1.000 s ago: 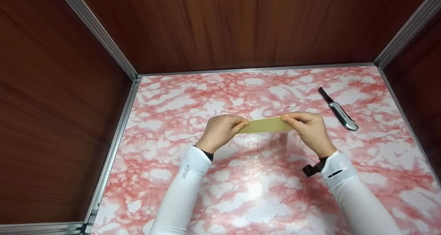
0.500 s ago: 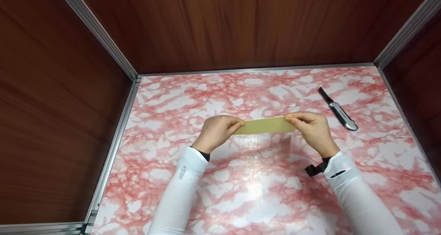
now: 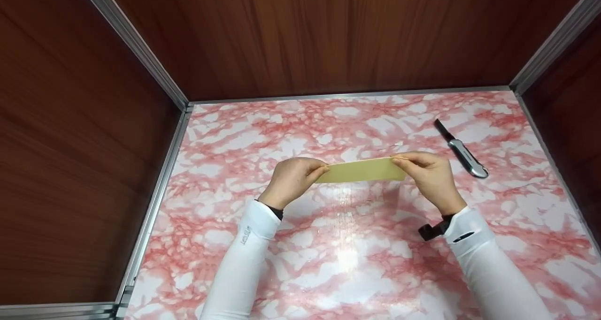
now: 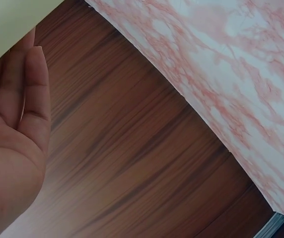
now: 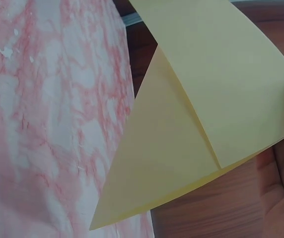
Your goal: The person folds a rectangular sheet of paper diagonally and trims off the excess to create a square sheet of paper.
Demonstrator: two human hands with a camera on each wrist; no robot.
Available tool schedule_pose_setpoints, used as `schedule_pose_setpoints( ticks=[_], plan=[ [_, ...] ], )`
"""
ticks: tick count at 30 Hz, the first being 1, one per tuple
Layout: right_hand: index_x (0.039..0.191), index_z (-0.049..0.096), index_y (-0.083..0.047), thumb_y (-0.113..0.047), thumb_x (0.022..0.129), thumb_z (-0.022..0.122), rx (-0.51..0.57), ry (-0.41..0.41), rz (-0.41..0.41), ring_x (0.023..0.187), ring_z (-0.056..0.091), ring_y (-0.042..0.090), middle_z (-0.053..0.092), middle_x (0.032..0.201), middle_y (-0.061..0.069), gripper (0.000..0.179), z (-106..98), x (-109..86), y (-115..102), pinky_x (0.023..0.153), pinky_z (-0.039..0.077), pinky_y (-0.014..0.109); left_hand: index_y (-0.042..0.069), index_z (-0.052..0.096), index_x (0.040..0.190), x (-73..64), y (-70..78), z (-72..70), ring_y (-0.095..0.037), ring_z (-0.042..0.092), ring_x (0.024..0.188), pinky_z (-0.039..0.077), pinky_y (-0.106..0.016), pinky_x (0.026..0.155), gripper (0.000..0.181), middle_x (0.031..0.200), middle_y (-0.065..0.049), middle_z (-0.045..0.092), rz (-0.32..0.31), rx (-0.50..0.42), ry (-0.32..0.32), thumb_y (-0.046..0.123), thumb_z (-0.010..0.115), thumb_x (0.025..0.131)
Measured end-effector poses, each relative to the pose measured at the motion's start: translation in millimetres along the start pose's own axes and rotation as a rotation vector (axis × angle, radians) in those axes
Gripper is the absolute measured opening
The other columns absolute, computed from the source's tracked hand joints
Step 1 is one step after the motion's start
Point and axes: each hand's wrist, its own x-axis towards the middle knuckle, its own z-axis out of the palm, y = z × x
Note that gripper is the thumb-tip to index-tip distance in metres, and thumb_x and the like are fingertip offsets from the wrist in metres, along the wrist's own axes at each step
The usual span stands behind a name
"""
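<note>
Between my two hands stretches a folded piece of yellow paper (image 3: 361, 171), raised above the pink marbled table. My left hand (image 3: 295, 181) pinches its left end between thumb and fingers, and my right hand (image 3: 432, 179) does the same at the right end. In the right wrist view the paper (image 5: 211, 84) shows overlapping layers, with a pointed triangular part hanging below a straight edge. A corner of the paper (image 4: 8, 25) covers some left fingertips in the left wrist view. Off to the right of my right hand lies a utility knife (image 3: 464, 155), its dark blade out.
The pink-and-white table (image 3: 225, 263) is framed by metal strips. Dark wooden panels stand at the back (image 3: 328, 38), left (image 3: 80, 160) and right (image 3: 573, 104). A black device (image 3: 429, 231) is strapped to my right wrist.
My hands have drifted slightly apart, the left one leftward and the right one rightward. More of the yellow paper shows between them. The utility knife has stayed where it was.
</note>
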Motion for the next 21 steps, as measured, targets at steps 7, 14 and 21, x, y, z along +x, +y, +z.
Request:
schedule_pose_setpoints(
  ticks=[7, 14, 21],
  plan=[
    [0.104, 0.082, -0.005, -0.021, 0.089, 0.082, 0.004, -0.005, -0.003, 0.090, 0.070, 0.012, 0.078, 0.098, 0.003, 0.021, -2.0, -0.7, -2.3, 0.078, 0.052, 0.022, 0.023, 0.082, 0.108, -0.5, -1.7, -1.1, -0.006, 0.070, 0.086, 0.055, -0.032, 0.073, 0.028, 0.102, 0.008, 0.077, 0.003, -0.007, 0.000, 0.040, 0.061, 0.103],
    [0.104, 0.082, -0.004, -0.019, 0.089, 0.082, 0.021, 0.021, -0.013, 0.093, 0.071, 0.012, 0.078, 0.099, 0.003, 0.021, -6.4, -1.0, -3.9, 0.080, 0.053, 0.021, 0.022, 0.082, 0.102, -2.4, -6.9, -2.1, -0.006, 0.059, 0.072, 0.047, -0.030, 0.065, 0.028, 0.094, 0.009, 0.075, -0.024, -0.044, -0.003, 0.040, 0.060, 0.104],
    [0.102, 0.082, -0.004, -0.017, 0.088, 0.083, 0.032, 0.025, -0.029, 0.089, 0.071, 0.012, 0.078, 0.097, 0.005, 0.018, -6.6, 0.1, -3.2, 0.078, 0.054, 0.021, 0.019, 0.080, 0.112, -3.0, -7.6, -2.6, -0.008, 0.066, 0.081, 0.051, -0.032, 0.069, 0.027, 0.101, 0.005, 0.076, -0.023, -0.028, -0.002, 0.035, 0.059, 0.105]
  ],
)
